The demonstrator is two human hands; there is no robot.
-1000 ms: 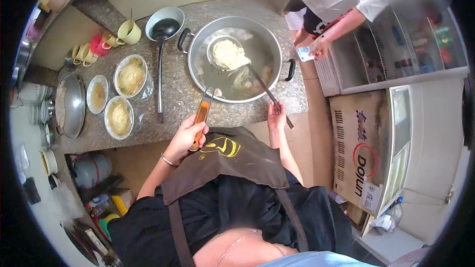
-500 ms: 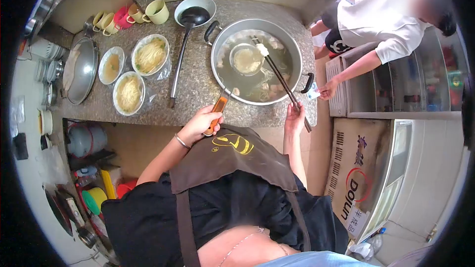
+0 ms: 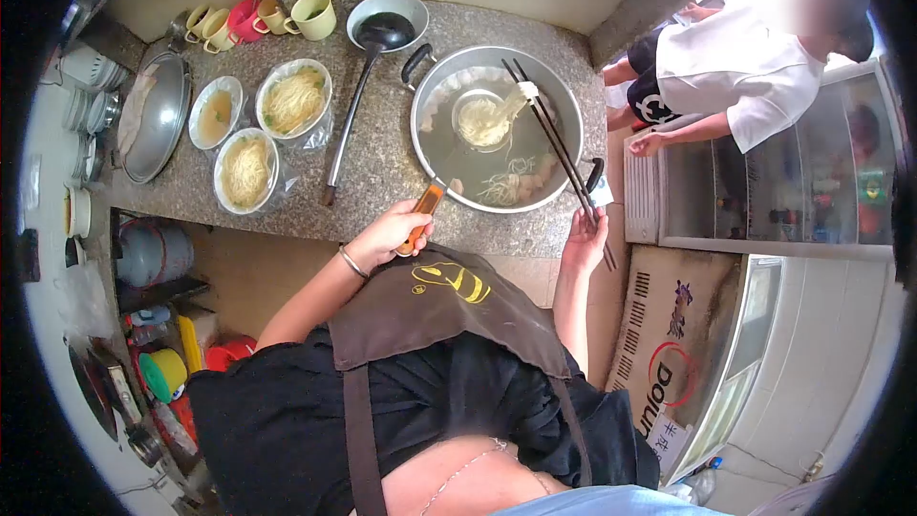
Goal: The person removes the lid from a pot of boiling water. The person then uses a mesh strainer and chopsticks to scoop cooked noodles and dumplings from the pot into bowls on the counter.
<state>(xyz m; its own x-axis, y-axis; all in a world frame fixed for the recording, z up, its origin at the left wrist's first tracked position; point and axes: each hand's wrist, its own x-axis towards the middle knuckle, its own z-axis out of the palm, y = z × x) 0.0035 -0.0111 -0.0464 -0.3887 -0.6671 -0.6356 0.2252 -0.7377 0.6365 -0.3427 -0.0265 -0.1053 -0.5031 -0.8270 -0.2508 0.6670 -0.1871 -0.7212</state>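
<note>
My left hand (image 3: 394, 237) is closed round the orange handle of a strainer (image 3: 433, 199). Its basket sits in the cloudy liquid of a large metal pot (image 3: 458, 63), holding pale noodles (image 3: 484, 121). Between the fingers of my right hand (image 3: 585, 241) is a pair of long dark chopsticks (image 3: 565, 158), slanting over the pot's right side. Near their tips a bundle of noodles is caught, stretching down toward the strainer. More noodles (image 3: 511, 186) and several pale lumps float in the pot.
Left of the pot are a long-handled ladle (image 3: 353, 115) resting on a bowl (image 3: 411, 10), two noodle bowls (image 3: 246, 177), a soup bowl (image 3: 216, 115) and several cups (image 3: 312, 17). A bluish note or card (image 3: 602, 194) lies by the pot's right handle. A person (image 3: 726, 76) stands at right.
The chopsticks have shifted up and right, drawing a stretched bundle of noodles above the strainer. The other person's hand has let go of the note or card and pulled back.
</note>
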